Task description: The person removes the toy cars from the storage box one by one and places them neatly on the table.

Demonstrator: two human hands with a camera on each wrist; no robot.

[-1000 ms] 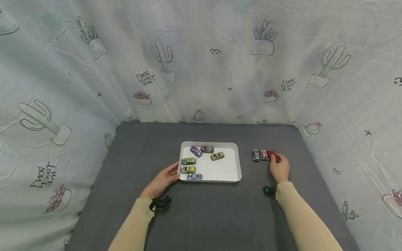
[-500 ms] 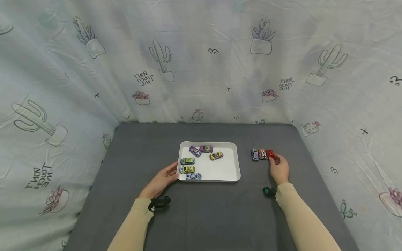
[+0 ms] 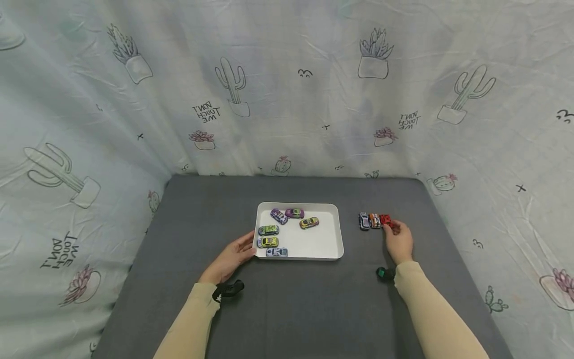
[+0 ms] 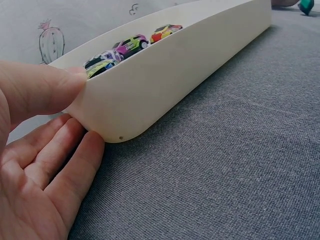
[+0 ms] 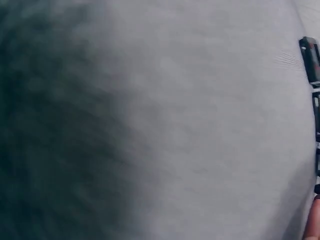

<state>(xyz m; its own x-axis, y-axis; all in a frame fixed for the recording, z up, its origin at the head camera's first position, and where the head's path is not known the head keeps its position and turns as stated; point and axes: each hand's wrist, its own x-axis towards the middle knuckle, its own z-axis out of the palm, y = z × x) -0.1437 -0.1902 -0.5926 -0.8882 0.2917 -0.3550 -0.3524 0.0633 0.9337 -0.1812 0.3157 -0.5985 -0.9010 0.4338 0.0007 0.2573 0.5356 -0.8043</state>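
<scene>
My left hand (image 3: 231,257) holds the white tray (image 3: 314,259) by its left front corner. In the left wrist view the thumb (image 4: 47,90) lies at the rim and the fingers (image 4: 80,165) rest against the outer wall. My right hand (image 3: 400,242) pinches a red toy car (image 3: 385,220) on the table. Left of it, in a row, stand an orange-and-white toy car (image 3: 374,221) and a dark grey one (image 3: 364,221). The right wrist view shows only a fingertip (image 5: 313,220) and the edges of toy cars (image 5: 311,60).
Inside the tray are several toy cars: a yellow-and-red one (image 3: 309,223), two purple ones at the back, green (image 3: 268,230) and yellow (image 3: 267,242) ones along the left, and a pale blue one (image 3: 276,252) in front. A grey cloth covers the table (image 3: 305,309); a printed curtain (image 3: 287,99) surrounds it.
My right hand has shifted very slightly along with the red car over the last second, and more of the car shows. The left hand and tray stay in place.
</scene>
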